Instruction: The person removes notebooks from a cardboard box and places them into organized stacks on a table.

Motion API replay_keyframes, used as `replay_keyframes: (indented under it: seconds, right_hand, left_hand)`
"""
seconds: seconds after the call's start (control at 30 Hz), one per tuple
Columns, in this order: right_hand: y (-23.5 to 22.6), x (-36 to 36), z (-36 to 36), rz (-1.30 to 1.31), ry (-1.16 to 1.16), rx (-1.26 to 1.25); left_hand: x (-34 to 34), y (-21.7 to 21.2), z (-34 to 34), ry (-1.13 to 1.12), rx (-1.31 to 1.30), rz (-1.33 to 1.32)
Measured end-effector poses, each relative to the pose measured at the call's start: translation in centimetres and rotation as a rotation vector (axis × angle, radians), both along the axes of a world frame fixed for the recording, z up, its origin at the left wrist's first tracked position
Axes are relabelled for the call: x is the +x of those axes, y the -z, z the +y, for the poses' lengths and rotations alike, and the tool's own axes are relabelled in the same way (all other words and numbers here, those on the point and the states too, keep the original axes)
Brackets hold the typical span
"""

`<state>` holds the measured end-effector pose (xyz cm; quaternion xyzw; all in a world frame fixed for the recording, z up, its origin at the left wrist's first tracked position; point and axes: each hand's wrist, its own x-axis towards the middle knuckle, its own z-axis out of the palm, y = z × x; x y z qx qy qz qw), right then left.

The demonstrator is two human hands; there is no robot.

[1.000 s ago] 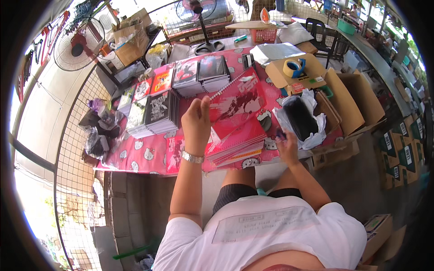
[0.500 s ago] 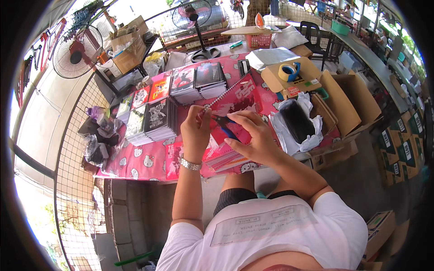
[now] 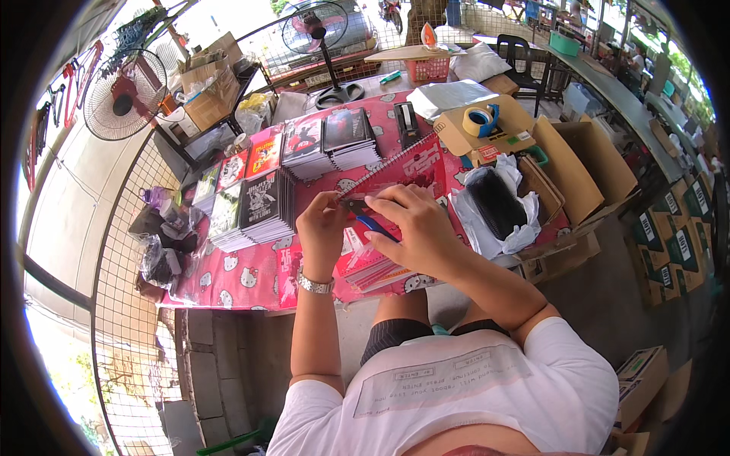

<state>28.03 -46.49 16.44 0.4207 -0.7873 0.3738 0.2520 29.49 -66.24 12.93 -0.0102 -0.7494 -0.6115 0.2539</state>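
A red and pink spiral-bound notebook (image 3: 420, 169) lies tilted over the middle of the table, its wire coil along the upper left edge. My left hand (image 3: 319, 228) pinches the near end of the coil at the notebook's corner; the fingertips partly hide it. In my right hand (image 3: 414, 228) is a pair of pliers (image 3: 374, 225) with blue handles, their dark jaws close to my left fingertips at the coil's end. Whether the jaws grip the wire I cannot tell. Beneath my hands lies a stack of pink-covered notebooks (image 3: 372, 267).
Stacks of notebooks (image 3: 266, 207) with dark and coloured covers stand left of my hands. A black bundle on white wrapping (image 3: 496, 204), an open cardboard box (image 3: 582, 163) and a tape roll (image 3: 477, 120) are on the right. A standing fan (image 3: 318, 34) is beyond the table.
My right hand has drawn a little left toward the left hand, and the pliers' jaws now sit nearer the coil's end. The left hand keeps its pinch. The whole view has shifted slightly.
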Motion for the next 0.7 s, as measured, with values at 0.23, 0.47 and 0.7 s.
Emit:
replay_keyframes:
  seconds: [0.23,0.47,0.7]
  right_hand:
    - [2.1,-1.1,0.7,-1.070,-0.558,-0.271]
    - [7.3,-4.1,6.5,-0.372,0.103,-0.403]
    - [24.8,-4.7,10.0,-0.784,0.235,0.213]
  left_hand:
    - [1.3,-0.4,0.4,-0.180,-0.337,0.196]
    - [6.8,-7.6,-5.9,-0.771,-0.884,0.425]
    - [0.2,2.4,-14.9,-0.541,-1.089,-0.658]
